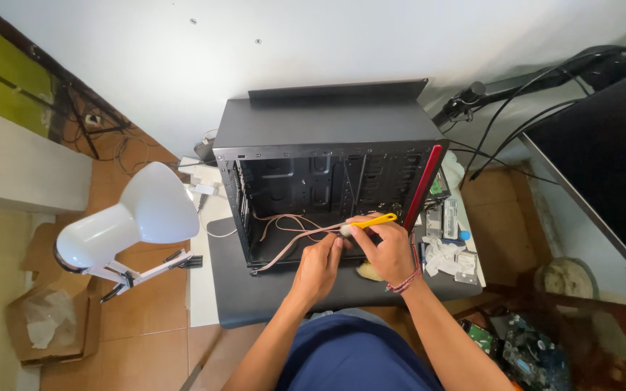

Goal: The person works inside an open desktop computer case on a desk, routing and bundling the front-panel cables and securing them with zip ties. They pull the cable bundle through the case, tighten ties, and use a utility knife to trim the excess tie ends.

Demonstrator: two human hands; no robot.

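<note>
Nearest to us is our own lap in dark blue cloth (pixel 360 355), with both forearms reaching forward from it. Beyond stands the biggest thing, a black computer case (pixel 327 174) with its side panel off and a red strip down its front edge, sitting on a dark mat (pixel 255 289) over a small table. Left of it, a white desk lamp (pixel 135 221) leans on its jointed arm, and below that lies an open cardboard box (pixel 52 318) on the tiled floor. To the right of the case, loose computer parts (pixel 451 239) crowd the table edge. Pink cables (pixel 284 228) trail along the case's floor. Our right hand (pixel 389 250), with a cord bracelet at the wrist, is closed around a yellow-handled brush (pixel 367 222) at the case's open lower edge. Our left hand (pixel 318 268) pinches at the brush's pale bristle tip with fingers drawn narrow.
</note>
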